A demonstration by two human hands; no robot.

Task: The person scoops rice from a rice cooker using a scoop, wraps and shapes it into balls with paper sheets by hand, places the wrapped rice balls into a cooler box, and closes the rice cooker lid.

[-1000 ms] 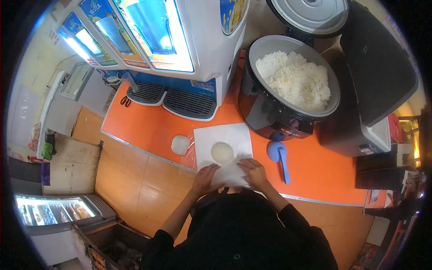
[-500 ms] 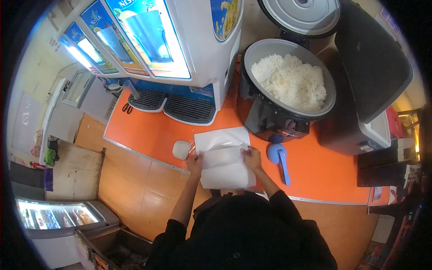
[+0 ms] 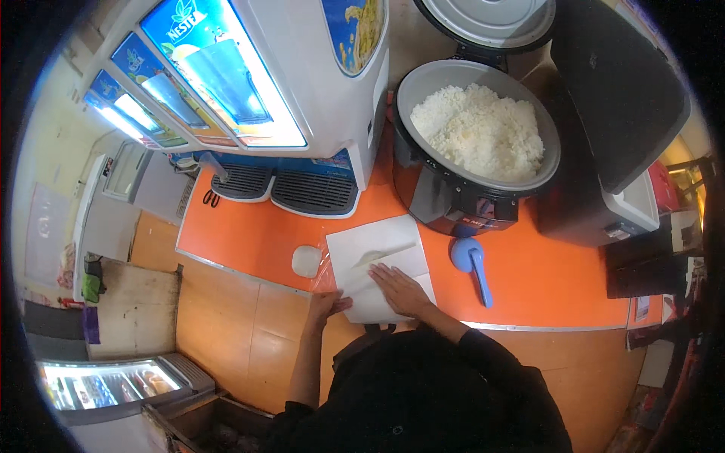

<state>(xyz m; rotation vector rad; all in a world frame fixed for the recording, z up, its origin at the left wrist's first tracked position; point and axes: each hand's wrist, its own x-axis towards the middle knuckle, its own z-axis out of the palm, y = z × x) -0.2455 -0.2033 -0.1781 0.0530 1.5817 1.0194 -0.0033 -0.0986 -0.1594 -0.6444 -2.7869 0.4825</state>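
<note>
White paper lies on the orange counter in front of me, with a raised or folded edge across its middle. My right hand rests flat on its lower right part, fingers spread and pointing up and left. At the lower left edge of the paper is my left hand, thumb and fingers apart and reaching over that edge. Clear plastic wrap sticks out along the paper's left side. Beside it sits a small whitish piece with rounded corners; its kind I cannot make out.
A blue rice scoop lies right of the paper. Behind it stands an open rice cooker full of white rice. A drink dispenser fills the back left, with scissors nearby. A black-lidded box stands open at right.
My right hand has let go of the paper's right edge and now presses flat on it. My left hand has moved down along the left edge. The paper's fold has shifted and now slants.
</note>
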